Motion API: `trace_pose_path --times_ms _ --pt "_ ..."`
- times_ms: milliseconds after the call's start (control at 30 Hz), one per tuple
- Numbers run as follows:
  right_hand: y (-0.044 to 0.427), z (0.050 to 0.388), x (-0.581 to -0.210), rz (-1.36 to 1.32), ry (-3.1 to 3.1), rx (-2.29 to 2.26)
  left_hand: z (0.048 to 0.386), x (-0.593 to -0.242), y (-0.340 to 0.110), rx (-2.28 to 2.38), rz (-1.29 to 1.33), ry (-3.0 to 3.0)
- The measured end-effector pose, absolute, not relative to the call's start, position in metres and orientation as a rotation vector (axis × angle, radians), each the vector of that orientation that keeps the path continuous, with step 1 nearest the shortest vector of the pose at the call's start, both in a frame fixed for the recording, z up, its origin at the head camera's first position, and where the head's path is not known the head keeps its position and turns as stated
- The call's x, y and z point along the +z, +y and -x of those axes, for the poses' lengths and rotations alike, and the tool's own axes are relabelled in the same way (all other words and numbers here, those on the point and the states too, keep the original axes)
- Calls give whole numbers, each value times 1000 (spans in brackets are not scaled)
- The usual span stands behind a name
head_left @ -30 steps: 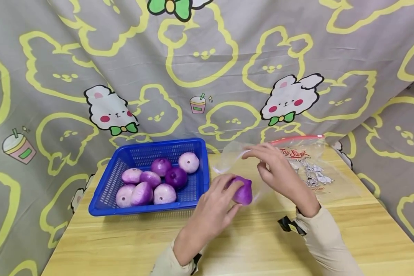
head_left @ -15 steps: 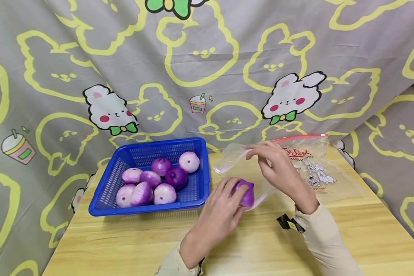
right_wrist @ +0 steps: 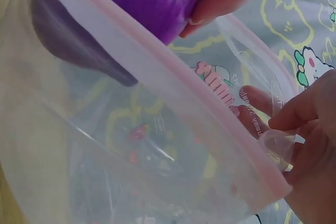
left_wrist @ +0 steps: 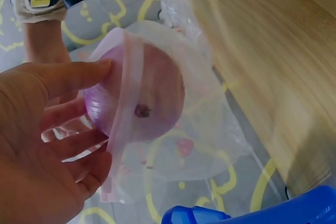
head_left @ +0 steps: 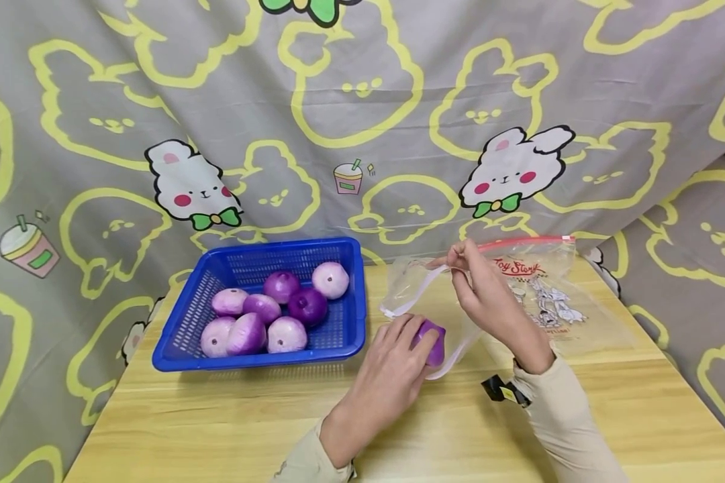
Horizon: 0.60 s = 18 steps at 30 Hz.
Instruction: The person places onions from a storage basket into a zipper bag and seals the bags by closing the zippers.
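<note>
On my feed, the left hand grips a purple onion partly inside a clear bag, right of the blue basket. Farther from the basket, the right hand pinches the bag's rim.

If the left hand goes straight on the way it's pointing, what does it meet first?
Most likely the open bag: the onion in the left hand is at its mouth. The right hand looks next in line, though depth is unclear.
</note>
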State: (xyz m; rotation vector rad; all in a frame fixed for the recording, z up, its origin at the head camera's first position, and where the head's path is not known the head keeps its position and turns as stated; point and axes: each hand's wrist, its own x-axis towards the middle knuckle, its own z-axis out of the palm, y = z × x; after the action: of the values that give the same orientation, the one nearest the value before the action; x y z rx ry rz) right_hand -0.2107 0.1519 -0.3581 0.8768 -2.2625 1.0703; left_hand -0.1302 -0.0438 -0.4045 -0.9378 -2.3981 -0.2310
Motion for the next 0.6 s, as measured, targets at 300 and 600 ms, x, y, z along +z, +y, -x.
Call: trace_pose_path --times_ms 300,600 --pt "151 210 -358 -885 -2326 1067 130 -403 -50 -174 968 -2484" --pt "155 212 -358 -920 -2250 982 126 -400 -53 -122 993 -2547"
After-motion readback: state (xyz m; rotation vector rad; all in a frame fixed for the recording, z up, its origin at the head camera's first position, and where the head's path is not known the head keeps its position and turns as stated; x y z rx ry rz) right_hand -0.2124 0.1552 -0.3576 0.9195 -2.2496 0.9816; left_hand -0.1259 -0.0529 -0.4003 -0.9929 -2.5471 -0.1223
